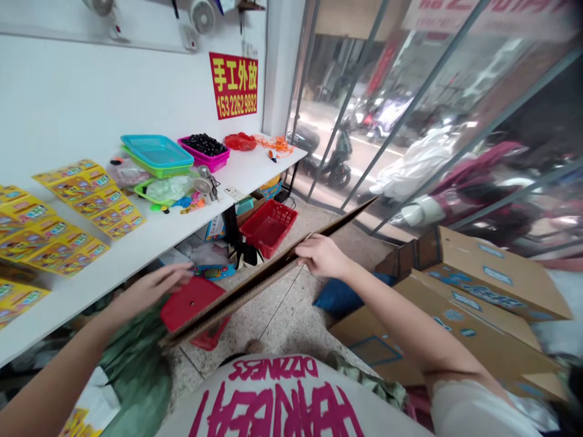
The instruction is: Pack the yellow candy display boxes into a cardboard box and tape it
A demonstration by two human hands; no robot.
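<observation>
Printed shirt [277, 397] foremost, right hand [319, 255] pinches cardboard [237, 297], left hand [152, 290] open.

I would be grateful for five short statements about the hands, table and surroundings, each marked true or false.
1. The right hand holds the cardboard. True.
2. The left hand holds the cardboard too. False: the left hand is open and holds nothing.
3. The blue tray is stacked on a green tray. True.
4. The red basket stands on the white table. False: it is on the floor.
5. The red sign bears yellow writing. True.
</observation>
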